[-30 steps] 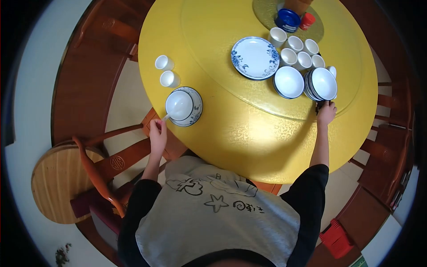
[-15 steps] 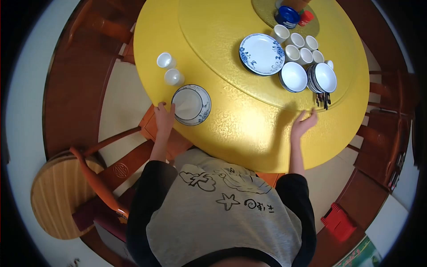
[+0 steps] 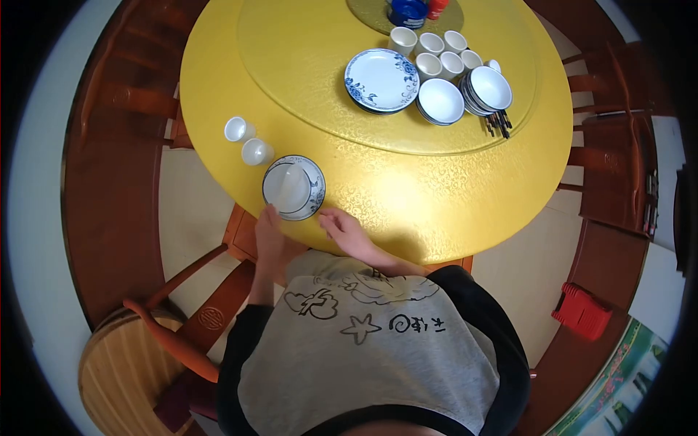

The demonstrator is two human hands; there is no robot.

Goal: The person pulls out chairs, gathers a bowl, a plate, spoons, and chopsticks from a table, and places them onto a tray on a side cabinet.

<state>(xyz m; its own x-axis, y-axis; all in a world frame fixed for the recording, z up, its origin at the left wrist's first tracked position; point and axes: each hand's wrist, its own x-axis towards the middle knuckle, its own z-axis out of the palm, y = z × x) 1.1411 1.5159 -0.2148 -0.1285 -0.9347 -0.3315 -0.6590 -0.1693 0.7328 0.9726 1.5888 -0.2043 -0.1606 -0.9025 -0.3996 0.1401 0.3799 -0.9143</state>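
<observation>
Near the table's front left edge, a white bowl sits on a blue-patterned plate. A pale, slightly blurred spoon slants across the bowl. My left hand is at the plate's near left rim, its fingertips pinched at the spoon's lower end. Just right of the plate is my right hand, fingers loosely bent and apart, with no object visible in them. Two white cups stand beyond the plate.
On the raised turntable are stacked patterned plates, white bowls, several cups and a bundle of chopsticks. A blue tin stands farther back. Wooden chairs surround the yellow table.
My right hand has swung left from beside the chopsticks to the plate. My left hand has shifted to the plate's near side, and the spoon now points more away from me. The view has turned.
</observation>
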